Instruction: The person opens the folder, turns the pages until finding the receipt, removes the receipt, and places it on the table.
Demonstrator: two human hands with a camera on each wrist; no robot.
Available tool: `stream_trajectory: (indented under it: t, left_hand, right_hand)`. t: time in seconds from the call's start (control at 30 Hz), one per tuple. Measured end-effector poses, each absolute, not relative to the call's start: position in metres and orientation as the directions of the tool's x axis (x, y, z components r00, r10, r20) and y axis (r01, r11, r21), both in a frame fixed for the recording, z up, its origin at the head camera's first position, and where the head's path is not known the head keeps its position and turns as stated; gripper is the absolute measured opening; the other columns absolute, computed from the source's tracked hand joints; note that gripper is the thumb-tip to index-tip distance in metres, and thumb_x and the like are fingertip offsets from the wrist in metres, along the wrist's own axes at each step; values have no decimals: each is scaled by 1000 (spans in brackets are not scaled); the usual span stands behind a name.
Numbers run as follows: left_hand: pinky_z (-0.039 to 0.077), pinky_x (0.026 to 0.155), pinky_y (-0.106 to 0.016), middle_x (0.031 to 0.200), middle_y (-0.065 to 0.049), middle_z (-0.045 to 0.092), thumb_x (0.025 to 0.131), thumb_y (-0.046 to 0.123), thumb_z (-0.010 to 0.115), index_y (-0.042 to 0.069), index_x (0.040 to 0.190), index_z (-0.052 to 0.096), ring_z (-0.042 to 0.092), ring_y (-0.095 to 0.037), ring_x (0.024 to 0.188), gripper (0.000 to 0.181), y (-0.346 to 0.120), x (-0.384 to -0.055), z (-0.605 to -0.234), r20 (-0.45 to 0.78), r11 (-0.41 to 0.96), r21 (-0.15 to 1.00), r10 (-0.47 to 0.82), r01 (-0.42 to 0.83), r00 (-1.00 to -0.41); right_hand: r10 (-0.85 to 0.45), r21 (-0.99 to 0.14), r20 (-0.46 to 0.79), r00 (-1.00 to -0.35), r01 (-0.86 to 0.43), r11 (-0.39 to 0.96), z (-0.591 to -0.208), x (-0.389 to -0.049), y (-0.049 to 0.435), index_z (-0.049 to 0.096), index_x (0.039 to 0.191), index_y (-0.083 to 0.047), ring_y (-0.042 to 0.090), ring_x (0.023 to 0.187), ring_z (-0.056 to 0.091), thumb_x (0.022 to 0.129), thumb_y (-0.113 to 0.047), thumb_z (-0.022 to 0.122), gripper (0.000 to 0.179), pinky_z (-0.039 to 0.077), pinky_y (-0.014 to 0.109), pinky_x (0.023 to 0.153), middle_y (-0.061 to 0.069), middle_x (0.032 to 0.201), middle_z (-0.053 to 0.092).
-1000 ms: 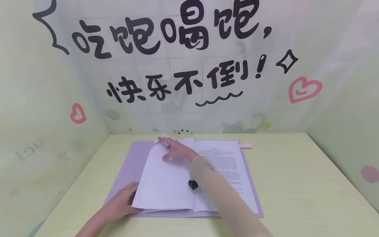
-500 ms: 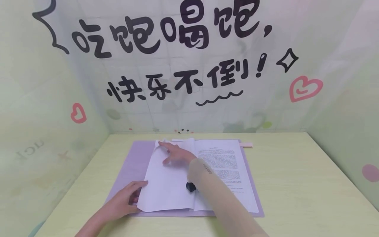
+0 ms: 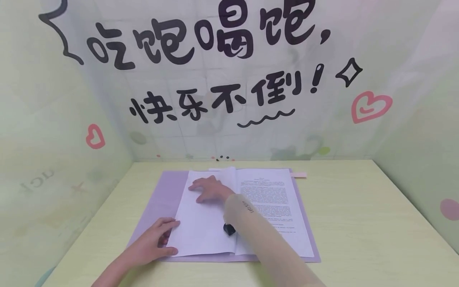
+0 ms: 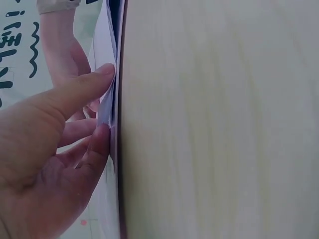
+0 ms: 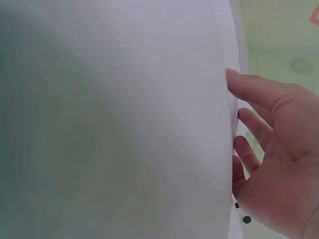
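An open purple folder (image 3: 163, 197) lies on the table with white sheets inside. A blank white page (image 3: 204, 227) covers its left part, and a printed page (image 3: 265, 199) lies on the right. My left hand (image 3: 152, 241) is at the blank page's lower left corner, thumb and index fingertip resting on the page near its edge. In the left wrist view, the stack of sheets (image 4: 103, 45) shows edge-on beside that thumb. My right hand (image 3: 209, 188) touches the upper part of the blank page with spread, slightly bent fingers.
A pink tab (image 3: 299, 175) sticks out at the folder's upper right. A small black object (image 3: 229, 229) sits by the right sleeve (image 3: 247, 215). Pale wood table (image 3: 362, 223) surrounds the folder, with a printed curtain (image 3: 222, 139) behind it.
The blank page's top left corner, bent up earlier, now lies down. My right hand has moved slightly down the page. My left index finger and thumb have come onto the page's edge.
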State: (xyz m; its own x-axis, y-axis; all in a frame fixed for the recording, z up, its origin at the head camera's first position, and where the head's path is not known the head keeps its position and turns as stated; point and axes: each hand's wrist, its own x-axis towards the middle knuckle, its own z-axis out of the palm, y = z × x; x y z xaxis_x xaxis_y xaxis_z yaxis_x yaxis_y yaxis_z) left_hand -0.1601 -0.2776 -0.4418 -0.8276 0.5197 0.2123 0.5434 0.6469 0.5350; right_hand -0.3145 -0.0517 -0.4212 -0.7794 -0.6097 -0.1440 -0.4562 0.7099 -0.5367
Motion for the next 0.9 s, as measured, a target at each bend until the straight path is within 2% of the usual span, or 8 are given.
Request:
stream_trajectory:
  t: [0.17,0.33,0.53,0.7,0.9]
  left_hand:
    - [47,68,-17,124,-21,49,75,24,85,-11,128,57,43,5,82,70,-276,-161,-440,193,647,558,507,519,-840]
    - [47,69,-18,126,-23,48,74,26,84,-10,129,56,45,6,80,71,-274,-161,-437,149,681,549,492,485,-858]
    - [47,71,-19,133,-25,50,74,28,85,-8,129,57,46,4,82,72,-274,-161,-435,161,687,517,507,510,-847]
    - [46,69,-19,130,-25,55,73,26,86,-7,127,59,48,5,78,69,-272,-161,-432,162,683,507,524,526,-836]
    - [47,70,-19,129,-25,56,73,25,86,-6,127,60,48,6,78,68,-270,-160,-430,146,690,510,519,513,-842]
  right_hand:
    - [-614,-410,-166,-772,-512,755,-419,-316,-57,51,143,-35,25,138,32,93,-28,67,53,27,46,113,-9,160,36]
    - [-579,-359,-190,-793,-493,793,-419,-315,-58,49,143,-42,24,134,33,93,-33,67,54,27,44,104,-11,160,34]
    - [-582,-366,-196,-790,-491,790,-419,-313,-56,47,144,-41,25,136,33,94,-34,66,54,28,48,108,-12,161,33]
    - [-586,-360,-196,-786,-498,789,-417,-311,-55,47,145,-40,26,139,32,95,-33,64,54,28,49,110,-11,161,33]
    - [-634,-405,-163,-756,-535,742,-416,-312,-42,50,144,-35,23,146,31,95,-33,64,51,24,51,120,-9,158,39]
